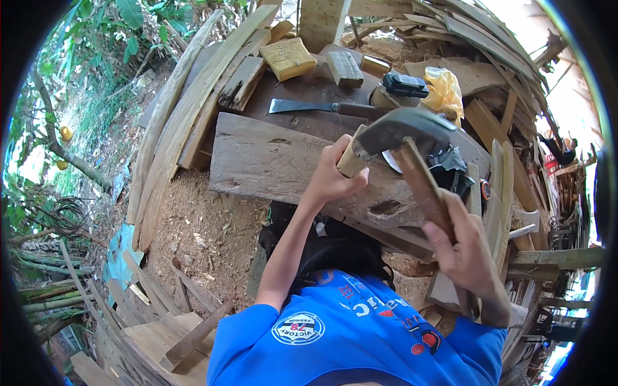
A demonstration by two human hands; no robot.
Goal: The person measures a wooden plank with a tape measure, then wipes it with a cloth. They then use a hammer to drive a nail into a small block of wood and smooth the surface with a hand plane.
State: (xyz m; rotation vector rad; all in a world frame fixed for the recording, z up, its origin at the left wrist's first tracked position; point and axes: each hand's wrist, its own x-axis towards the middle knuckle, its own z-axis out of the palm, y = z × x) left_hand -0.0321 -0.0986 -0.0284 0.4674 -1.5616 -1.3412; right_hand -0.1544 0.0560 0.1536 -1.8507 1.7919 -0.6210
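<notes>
My right hand [467,241] is wrapped round the wooden handle of a hammer [425,186]. Its dark, curved metal head rises over the bench. Closed on a short pale piece of wood [351,159], my left hand [331,170] is just left of the hammer head. The head overlaps the top of that wood; whether they touch I cannot tell. Beneath both lies a thick, worn wooden plank [270,157]. A flat-bladed tool with a brown wooden handle [306,107] rests behind the plank, its handle end partly hidden by the hammer.
A yellow block [288,59], a grey wooden block [345,69], a black case [405,85] and a yellow plastic bag [443,90] sit at the back. Long boards [183,122] lean at the left. Offcuts [196,338] lie lower left, and more planks crowd the right.
</notes>
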